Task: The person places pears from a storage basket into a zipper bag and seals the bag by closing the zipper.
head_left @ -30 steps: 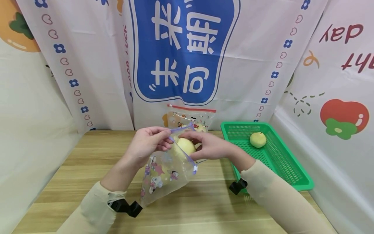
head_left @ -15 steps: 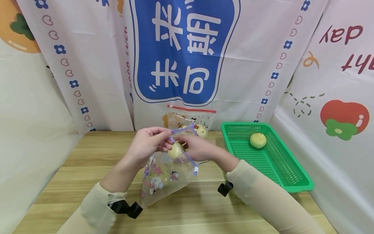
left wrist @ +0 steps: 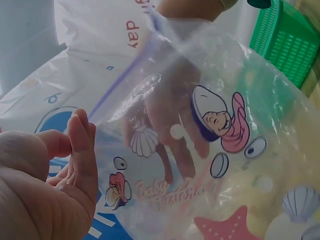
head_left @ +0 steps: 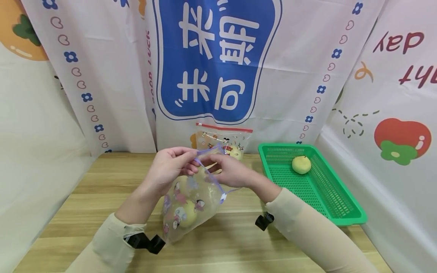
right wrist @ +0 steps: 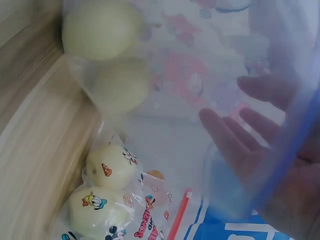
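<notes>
A clear slider-zip bag (head_left: 209, 203) with cartoon prints and a purple zip edge hangs tilted above the table. My left hand (head_left: 168, 167) pinches the rim of its mouth between thumb and fingers. My right hand (head_left: 233, 172) reaches inside the mouth; the right wrist view shows its fingers (right wrist: 225, 135) loosely spread with nothing between them. Low in the bag, two pale yellow pears lie together, an upper pear (right wrist: 102, 30) and a lower pear (right wrist: 122, 85). The head view shows one pear (head_left: 189, 215) clearly through the printed plastic.
Behind stands a red-zip clear bag (head_left: 224, 136) with pears inside, against the printed curtain (head_left: 290, 94). To the right, a green plastic basket (head_left: 345, 182) holds one pear (head_left: 301, 164). Everything rests on a wood-grain table (head_left: 112, 178).
My right hand has moved left into the bag's mouth and let go of a pear. That pear has dropped to the lower part of the bag. The left hand has kept its pinch.
</notes>
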Demonstrator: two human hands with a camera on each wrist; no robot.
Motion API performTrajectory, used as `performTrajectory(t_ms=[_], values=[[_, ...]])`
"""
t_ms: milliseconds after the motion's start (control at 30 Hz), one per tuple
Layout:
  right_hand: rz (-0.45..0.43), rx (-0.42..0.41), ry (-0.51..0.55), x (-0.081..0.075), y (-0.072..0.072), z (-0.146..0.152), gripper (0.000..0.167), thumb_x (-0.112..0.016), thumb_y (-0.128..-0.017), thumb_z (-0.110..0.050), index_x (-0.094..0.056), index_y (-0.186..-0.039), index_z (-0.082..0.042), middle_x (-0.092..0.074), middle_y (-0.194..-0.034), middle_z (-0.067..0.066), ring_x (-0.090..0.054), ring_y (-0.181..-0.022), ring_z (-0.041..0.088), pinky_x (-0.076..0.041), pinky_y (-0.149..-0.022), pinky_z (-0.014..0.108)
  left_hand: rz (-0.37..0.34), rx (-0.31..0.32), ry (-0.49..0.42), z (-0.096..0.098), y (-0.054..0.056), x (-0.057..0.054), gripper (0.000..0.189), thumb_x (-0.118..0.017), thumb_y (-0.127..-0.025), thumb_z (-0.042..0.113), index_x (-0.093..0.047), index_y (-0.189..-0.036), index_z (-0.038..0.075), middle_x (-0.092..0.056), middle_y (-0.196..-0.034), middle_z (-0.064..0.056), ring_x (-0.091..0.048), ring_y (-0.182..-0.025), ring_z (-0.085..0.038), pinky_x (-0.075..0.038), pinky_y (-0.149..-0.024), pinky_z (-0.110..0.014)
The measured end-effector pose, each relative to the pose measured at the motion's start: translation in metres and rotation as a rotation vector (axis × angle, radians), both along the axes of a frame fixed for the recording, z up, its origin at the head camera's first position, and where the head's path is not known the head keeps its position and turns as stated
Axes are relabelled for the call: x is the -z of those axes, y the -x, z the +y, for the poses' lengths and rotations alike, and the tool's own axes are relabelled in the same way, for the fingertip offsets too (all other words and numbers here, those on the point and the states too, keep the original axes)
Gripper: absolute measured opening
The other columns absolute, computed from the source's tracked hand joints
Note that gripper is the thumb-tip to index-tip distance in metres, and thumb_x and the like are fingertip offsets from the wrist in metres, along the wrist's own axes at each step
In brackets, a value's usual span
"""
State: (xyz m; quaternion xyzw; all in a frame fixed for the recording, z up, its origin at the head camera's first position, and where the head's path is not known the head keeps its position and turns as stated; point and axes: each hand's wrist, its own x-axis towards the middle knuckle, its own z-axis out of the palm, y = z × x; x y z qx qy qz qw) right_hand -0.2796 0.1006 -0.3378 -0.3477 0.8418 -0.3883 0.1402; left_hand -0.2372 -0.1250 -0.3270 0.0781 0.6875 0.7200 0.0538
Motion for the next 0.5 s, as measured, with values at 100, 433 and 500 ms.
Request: performTrajectory(t_ms=[100, 433, 500], values=[[-0.021, -0.019, 0.004, -0.004, -0.002, 0.006, 0.049, -0.071, -0.106, -0.009, -0.060, -0.153, -0.005, -0.066, -0.153, 0.015, -0.070, -0.135, 0.030, -0.059, -0.113, 0.040, -0.012, 0.001, 0.007, -0.003, 0.000, 0.000, 0.039, -0.067, -0.110, 0.016, -0.065, -0.132, -0.016, -0.079, -0.084, 0.001, -0.076, -0.070, -0.007, -0.065, -0.070, -0.021], [-0.117, -0.023, 0.090, -0.007, -0.001, 0.032, 0.056, -0.079, -0.102, -0.014, -0.059, -0.155, -0.008, -0.064, -0.156, 0.012, -0.070, -0.136, 0.030, -0.061, -0.110, 0.044, -0.033, -0.003, 0.018, -0.006, -0.001, 0.001, 0.035, -0.070, -0.110, 0.019, -0.069, -0.129, -0.011, -0.079, -0.086, -0.001, -0.076, -0.071, -0.009, -0.065, -0.071, -0.021], [-0.136, -0.014, 0.116, -0.008, -0.001, 0.039, 0.056, -0.079, -0.102, -0.014, -0.060, -0.154, -0.011, -0.064, -0.155, 0.008, -0.069, -0.137, 0.029, -0.061, -0.111, 0.044, -0.033, -0.003, 0.014, -0.006, -0.001, 0.001, 0.036, -0.069, -0.110, 0.018, -0.068, -0.129, -0.012, -0.079, -0.085, -0.001, -0.076, -0.071, -0.008, -0.065, -0.070, -0.021]])
